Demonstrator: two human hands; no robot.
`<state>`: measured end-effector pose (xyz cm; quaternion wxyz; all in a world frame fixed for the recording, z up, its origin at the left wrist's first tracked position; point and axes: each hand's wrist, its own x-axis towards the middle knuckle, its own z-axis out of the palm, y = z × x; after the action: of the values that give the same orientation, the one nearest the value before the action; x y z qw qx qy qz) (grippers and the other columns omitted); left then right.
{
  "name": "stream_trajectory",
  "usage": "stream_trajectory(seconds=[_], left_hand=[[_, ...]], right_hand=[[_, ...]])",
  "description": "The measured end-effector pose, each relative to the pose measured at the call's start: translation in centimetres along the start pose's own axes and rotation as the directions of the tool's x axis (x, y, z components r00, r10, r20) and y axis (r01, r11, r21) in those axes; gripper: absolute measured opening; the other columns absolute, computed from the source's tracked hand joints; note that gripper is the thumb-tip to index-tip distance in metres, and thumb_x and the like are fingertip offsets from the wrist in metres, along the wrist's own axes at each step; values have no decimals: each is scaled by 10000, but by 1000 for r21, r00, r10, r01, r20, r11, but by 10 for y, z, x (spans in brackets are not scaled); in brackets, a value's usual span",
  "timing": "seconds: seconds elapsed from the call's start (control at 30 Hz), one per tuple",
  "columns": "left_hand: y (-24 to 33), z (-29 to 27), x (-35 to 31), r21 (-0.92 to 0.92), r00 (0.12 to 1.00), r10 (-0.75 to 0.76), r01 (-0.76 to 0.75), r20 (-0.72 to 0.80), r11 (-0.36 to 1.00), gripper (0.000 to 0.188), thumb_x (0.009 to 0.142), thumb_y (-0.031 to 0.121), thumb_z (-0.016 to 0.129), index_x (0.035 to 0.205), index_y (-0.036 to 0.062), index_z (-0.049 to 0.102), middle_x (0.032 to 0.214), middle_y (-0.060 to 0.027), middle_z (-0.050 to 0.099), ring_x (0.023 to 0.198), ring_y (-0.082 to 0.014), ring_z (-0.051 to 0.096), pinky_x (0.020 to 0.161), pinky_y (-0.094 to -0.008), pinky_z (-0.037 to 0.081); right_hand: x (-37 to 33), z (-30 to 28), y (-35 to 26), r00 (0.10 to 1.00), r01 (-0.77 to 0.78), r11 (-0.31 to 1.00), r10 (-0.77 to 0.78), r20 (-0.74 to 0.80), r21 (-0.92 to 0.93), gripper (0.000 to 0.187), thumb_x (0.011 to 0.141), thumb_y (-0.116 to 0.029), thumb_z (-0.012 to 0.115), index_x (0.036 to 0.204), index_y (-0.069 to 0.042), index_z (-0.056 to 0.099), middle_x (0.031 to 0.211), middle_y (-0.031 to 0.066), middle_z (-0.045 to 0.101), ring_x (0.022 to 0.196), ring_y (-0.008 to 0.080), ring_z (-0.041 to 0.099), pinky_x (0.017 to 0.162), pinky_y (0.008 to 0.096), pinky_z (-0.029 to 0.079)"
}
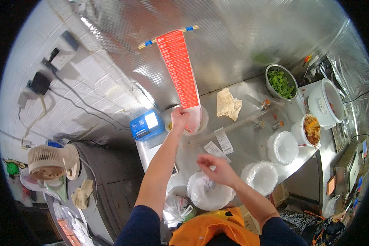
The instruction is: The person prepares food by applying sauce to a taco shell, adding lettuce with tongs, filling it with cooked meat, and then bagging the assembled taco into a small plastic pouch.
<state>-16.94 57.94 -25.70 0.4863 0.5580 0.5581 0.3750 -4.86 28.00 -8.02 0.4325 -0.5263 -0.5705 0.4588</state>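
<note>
A long strip of red stickers [177,65] on pale backing hangs from a rod [189,28] on the silvery wall. At its lower end my left hand [179,117] is closed, pinching the strip's edge. The backing's tail dips over a round clear tub [203,121], whose contents are mostly hidden. My right hand [219,169] hovers just above a bowl lined with clear plastic [209,194], right at the counter's near edge. Its fingers are loosely bent and apart, with nothing visible in them. Two printed paper slips [224,141] lie beyond that hand.
A blue device [147,125] stands left of the tub. Two more plastic-lined bowls [260,178] sit on the right, near a tub of red-brown food [310,131], a white pot [324,104] and a steel bowl of greens [281,83]. A beige cloth [228,104] lies behind.
</note>
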Motion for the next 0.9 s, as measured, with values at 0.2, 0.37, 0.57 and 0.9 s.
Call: stream_trajectory(seconds=[0.2, 0.37, 0.57, 0.9], left_hand=[[84, -9, -86, -78, 984, 0, 15, 178, 997, 137, 905, 12, 720, 1031, -24, 760, 831, -47, 727, 699, -168, 676, 683, -288, 561], [99, -17, -109, -22, 887, 387, -394, 253, 919, 155, 914, -77, 669, 1018, 4, 751, 867, -15, 682, 719, -83, 587, 652, -250, 471], [113, -32, -117, 26, 898, 347, -367, 269, 930, 183, 852, -43, 762, 1018, 34, 771, 801, -34, 699, 676, -88, 566, 627, -260, 468], [120, -42, -174, -111, 959, 190, -169, 209, 979, 137, 880, -13, 757, 1014, 19, 761, 932, -4, 734, 755, -97, 609, 704, -278, 510]], right_hand=[[119, -41, 26, 848, 260, 680, -500, -174, -686, 311, 856, -94, 697, 1165, -59, 707, 970, 73, 681, 939, 250, 706, 729, 398, 587], [149, -52, 33, 796, 388, 304, -586, 150, -870, 326, 778, -127, 697, 1086, -19, 700, 983, 69, 650, 974, 224, 671, 745, 354, 584], [136, -61, 25, 786, 421, 285, -588, 190, -861, 390, 792, -149, 719, 1154, -7, 689, 1034, 77, 668, 925, 231, 681, 748, 347, 596], [92, -45, -13, 746, 458, 373, -655, 120, -807, 239, 875, -102, 726, 1093, -10, 699, 979, 124, 726, 855, 239, 732, 702, 351, 607]])
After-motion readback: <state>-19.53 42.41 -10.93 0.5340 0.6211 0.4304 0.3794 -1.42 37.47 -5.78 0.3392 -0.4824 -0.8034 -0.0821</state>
